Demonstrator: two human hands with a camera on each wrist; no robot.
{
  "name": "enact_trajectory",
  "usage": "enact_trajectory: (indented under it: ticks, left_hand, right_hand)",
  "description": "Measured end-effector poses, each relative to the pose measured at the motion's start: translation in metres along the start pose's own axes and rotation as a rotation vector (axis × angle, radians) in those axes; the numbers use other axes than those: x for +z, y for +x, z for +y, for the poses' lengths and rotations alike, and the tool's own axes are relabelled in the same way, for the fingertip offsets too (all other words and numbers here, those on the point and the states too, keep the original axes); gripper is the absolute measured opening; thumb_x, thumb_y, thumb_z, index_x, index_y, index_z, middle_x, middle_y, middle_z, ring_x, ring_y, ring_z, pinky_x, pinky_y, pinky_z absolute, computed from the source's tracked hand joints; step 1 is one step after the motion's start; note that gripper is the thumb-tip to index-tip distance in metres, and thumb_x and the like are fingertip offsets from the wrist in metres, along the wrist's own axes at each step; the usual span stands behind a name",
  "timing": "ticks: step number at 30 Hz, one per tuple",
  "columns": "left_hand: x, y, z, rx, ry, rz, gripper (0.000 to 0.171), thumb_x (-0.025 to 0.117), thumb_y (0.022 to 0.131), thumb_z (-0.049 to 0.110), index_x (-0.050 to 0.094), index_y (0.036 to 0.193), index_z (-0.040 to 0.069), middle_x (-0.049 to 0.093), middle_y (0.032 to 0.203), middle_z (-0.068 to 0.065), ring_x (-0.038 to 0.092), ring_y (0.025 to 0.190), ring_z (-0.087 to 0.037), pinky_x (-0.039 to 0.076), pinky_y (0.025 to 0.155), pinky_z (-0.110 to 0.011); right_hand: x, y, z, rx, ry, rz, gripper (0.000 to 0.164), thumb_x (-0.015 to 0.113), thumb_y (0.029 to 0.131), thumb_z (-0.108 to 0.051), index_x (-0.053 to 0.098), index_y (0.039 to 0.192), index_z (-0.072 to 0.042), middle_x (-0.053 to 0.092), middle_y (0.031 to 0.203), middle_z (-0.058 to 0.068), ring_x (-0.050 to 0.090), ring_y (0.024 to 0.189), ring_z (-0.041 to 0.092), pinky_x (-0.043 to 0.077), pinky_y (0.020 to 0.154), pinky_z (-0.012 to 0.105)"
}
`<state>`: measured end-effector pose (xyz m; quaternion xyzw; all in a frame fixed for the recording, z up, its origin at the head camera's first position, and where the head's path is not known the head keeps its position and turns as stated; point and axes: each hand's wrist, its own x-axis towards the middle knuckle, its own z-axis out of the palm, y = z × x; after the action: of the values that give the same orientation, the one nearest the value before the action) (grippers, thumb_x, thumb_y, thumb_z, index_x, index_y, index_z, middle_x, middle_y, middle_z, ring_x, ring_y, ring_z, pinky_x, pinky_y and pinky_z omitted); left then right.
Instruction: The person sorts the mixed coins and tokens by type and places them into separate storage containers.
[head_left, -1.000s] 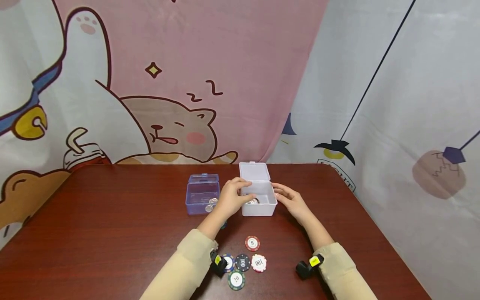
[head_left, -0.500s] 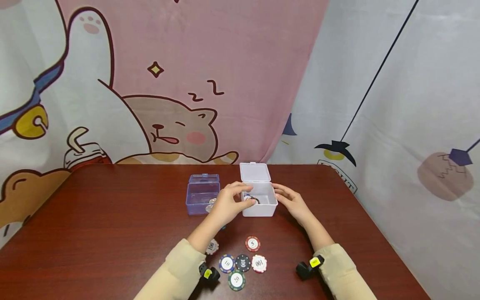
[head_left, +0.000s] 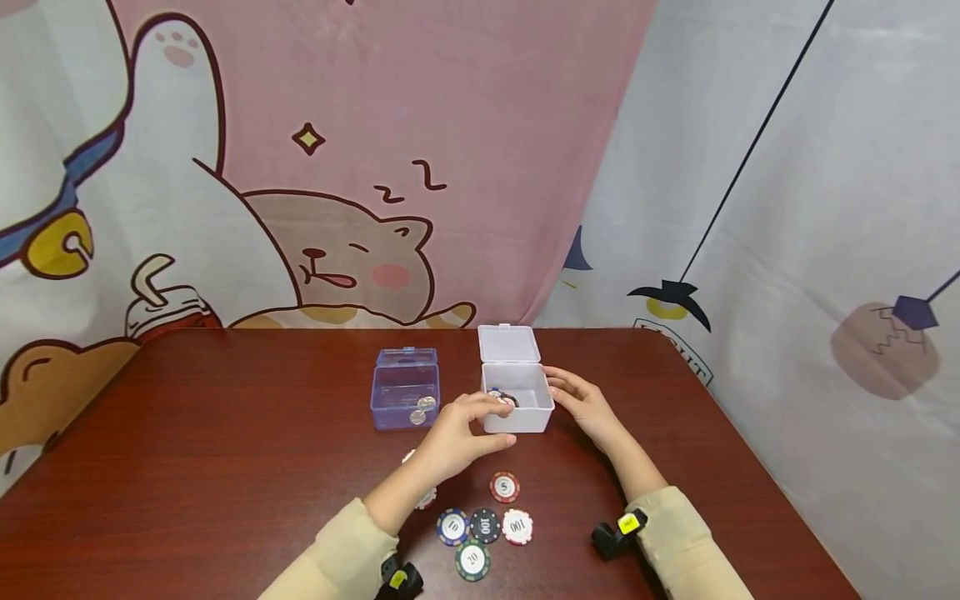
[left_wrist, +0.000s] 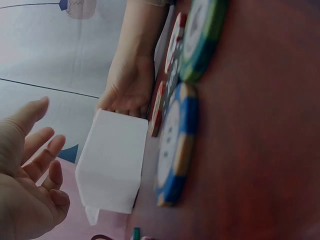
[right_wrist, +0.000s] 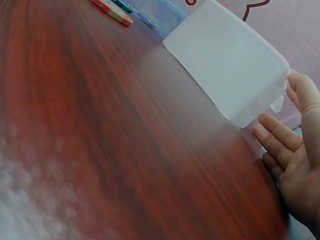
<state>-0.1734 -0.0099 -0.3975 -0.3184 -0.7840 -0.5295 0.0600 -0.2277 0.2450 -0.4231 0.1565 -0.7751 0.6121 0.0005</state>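
Note:
My left hand (head_left: 459,433) hovers at the near left corner of an open white plastic box (head_left: 528,419), thumb and fingers spread apart with nothing between them. Inside that box, several poker chips (head_left: 497,395) lie at the left side, partly hidden by my fingers. My right hand (head_left: 588,404) rests its fingertips at the box's right wall, fingers relaxed; in the right wrist view its fingers (right_wrist: 280,142) and thumb meet the box edge. On the table nearer me lie a red chip (head_left: 505,487), blue chip (head_left: 453,527), black chip (head_left: 485,526), white chip (head_left: 517,527) and green chip (head_left: 472,560).
A translucent blue box (head_left: 382,419) with its lid up stands left of the white one, holding several silver coins (head_left: 426,402). Further white chips (head_left: 427,498) are partly covered by my left forearm. A patterned curtain (head_left: 525,167) hangs behind the brown table (head_left: 247,467).
My left hand has drawn back from over the white box toward me and lower, its thumb and fingers parting. More chips show inside the box. The right hand has stayed put.

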Motion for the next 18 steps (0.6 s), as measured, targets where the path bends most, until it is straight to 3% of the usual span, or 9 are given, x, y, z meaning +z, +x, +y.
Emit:
enact_trajectory:
  ticks: [9,18]
  left_hand:
    - [0.002,-0.011,-0.004,-0.017,0.031,-0.090,0.034,0.079,0.079,0.015,0.071,0.110,0.002,0.068,0.106,-0.002,0.058,0.100,-0.023,0.048,0.082,-0.034]
    - [0.005,-0.017,-0.012,-0.059,0.084,-0.201,0.034,0.080,0.077,0.015,0.072,0.108,0.001,0.067,0.103,-0.001,0.057,0.082,-0.023,0.047,0.072,-0.031]
  right_hand:
    - [0.000,0.000,0.000,-0.007,0.010,-0.003,0.042,0.055,0.095,-0.001,0.047,0.135,0.007,0.053,0.125,0.033,0.048,0.118,0.045,0.044,0.086,0.021]
    - [-0.001,0.000,0.001,0.000,0.005,0.000,0.042,0.055,0.095,-0.001,0.047,0.135,0.007,0.053,0.126,0.032,0.048,0.118,0.045,0.043,0.086,0.021]
